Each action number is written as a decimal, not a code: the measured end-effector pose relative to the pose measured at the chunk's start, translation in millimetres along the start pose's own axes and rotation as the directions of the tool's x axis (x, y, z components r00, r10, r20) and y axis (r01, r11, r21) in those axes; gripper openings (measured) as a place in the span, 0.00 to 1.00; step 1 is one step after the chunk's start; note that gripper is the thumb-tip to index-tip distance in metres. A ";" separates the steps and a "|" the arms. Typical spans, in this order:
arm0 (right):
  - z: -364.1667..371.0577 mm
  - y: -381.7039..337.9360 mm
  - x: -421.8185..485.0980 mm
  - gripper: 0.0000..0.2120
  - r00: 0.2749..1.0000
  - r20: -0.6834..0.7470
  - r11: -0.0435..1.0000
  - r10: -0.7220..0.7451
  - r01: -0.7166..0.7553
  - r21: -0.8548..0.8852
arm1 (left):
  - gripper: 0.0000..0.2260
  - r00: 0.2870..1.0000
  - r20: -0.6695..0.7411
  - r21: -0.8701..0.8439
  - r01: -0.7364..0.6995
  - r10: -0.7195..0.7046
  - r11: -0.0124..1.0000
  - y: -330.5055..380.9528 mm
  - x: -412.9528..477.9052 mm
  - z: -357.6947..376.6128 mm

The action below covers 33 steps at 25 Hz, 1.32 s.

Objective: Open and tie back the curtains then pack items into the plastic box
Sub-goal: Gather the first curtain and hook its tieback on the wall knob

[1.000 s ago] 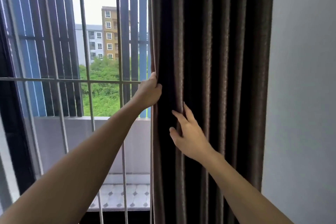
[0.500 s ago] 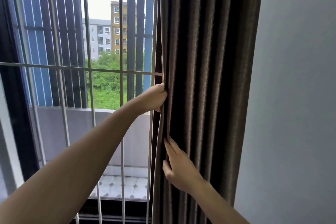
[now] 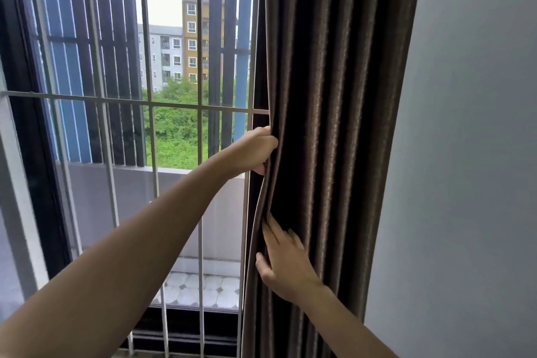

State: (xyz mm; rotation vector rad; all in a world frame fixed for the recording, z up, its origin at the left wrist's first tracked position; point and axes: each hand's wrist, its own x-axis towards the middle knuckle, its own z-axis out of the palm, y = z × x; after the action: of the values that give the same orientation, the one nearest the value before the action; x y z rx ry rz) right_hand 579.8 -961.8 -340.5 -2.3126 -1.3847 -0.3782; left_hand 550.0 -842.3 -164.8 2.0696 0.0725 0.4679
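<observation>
A dark brown pleated curtain (image 3: 334, 96) hangs bunched against the right side of the window, beside the wall. My left hand (image 3: 252, 151) grips the curtain's left edge at mid height, fingers curled round the fabric. Lower down, my right hand (image 3: 283, 263) lies against the folds with its fingers straight, tips tucked between pleats and thumb at the curtain's edge. No plastic box or tie-back is in view.
White metal window bars (image 3: 151, 102) cross the window to the left of the curtain, with a dark frame (image 3: 32, 154) at far left. A plain grey wall (image 3: 465, 183) fills the right side. Outside are a tiled balcony floor (image 3: 200, 291), blue slats and buildings.
The curtain's edge has moved rightward and the folds are bunched tighter. My right hand dropped lower on the curtain; my left hand kept its hold on the edge.
</observation>
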 end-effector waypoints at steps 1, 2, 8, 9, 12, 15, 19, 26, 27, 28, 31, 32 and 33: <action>-0.3 1.0 0.4 0.31 1.000 -0.004 1.000 0.006 -0.006 -0.002 | 0.10 1.000 0.024 -0.021 0.000 0.001 1.000 0.0 -1.3 0.4; -1.3 1.6 0.7 0.32 1.000 -0.003 1.000 0.008 -0.008 0.000 | 0.08 0.999 0.039 -0.011 -0.008 0.008 1.000 0.1 -2.8 0.5; -16.7 13.5 -3.2 0.23 0.954 -0.290 0.992 -0.072 0.038 -0.122 | 0.07 0.984 -0.068 0.528 -0.103 0.163 0.843 -10.4 3.7 -2.8; -23.1 15.5 -1.4 0.20 0.909 -0.416 0.996 -0.039 0.001 -0.089 | 0.08 0.986 -0.071 0.529 -0.094 0.154 0.843 -12.9 4.3 -4.4; -53.0 11.8 12.9 0.23 0.826 -0.552 0.993 0.115 -0.087 0.077 | 0.08 0.991 -0.045 0.501 -0.088 0.128 0.861 -15.8 3.3 -6.3; -69.1 5.9 26.3 0.28 0.916 -0.375 0.990 0.141 -0.121 0.078 | 0.06 0.990 -0.060 0.472 -0.083 0.126 0.878 -19.0 3.2 -5.4; -55.4 4.0 12.3 0.30 0.977 -0.194 0.989 0.082 -0.056 0.137 | 0.10 0.993 -0.058 0.459 -0.067 0.105 0.886 -23.8 8.8 -1.9; -30.3 11.8 -12.7 0.31 0.999 -0.023 0.977 0.047 -0.041 0.211 | 0.06 0.997 -0.003 0.375 -0.068 0.074 0.925 -16.4 9.4 13.7; -29.4 13.3 -12.8 0.31 0.999 -0.020 0.978 0.047 -0.042 0.207 | 0.06 0.998 -0.006 0.323 -0.062 0.067 0.944 -14.9 8.2 15.2; -29.0 14.6 -12.6 0.31 0.999 -0.024 0.979 0.047 -0.041 0.201 | 0.05 0.998 -0.010 0.267 -0.053 0.058 0.962 -13.1 7.1 17.0; -27.4 15.9 -11.6 0.31 0.999 -0.036 0.989 0.033 -0.028 0.147 | 0.06 1.000 -0.012 0.171 -0.025 0.027 0.985 -5.9 4.2 23.5; -27.0 15.3 -11.8 0.32 0.999 -0.039 0.992 0.023 -0.018 0.128 | 0.05 1.000 -0.007 0.168 -0.013 0.015 0.986 -3.9 2.8 25.1; -26.4 14.5 -12.5 0.32 0.999 -0.034 0.994 0.015 -0.011 0.110 | 0.06 1.000 0.002 0.169 -0.003 0.003 0.986 -3.0 2.6 25.8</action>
State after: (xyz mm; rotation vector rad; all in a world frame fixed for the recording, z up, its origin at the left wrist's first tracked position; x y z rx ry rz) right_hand 586.3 -990.1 -325.8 -2.2146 -1.3389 -0.3279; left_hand 562.1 -861.2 -178.2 2.2365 0.1110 0.4754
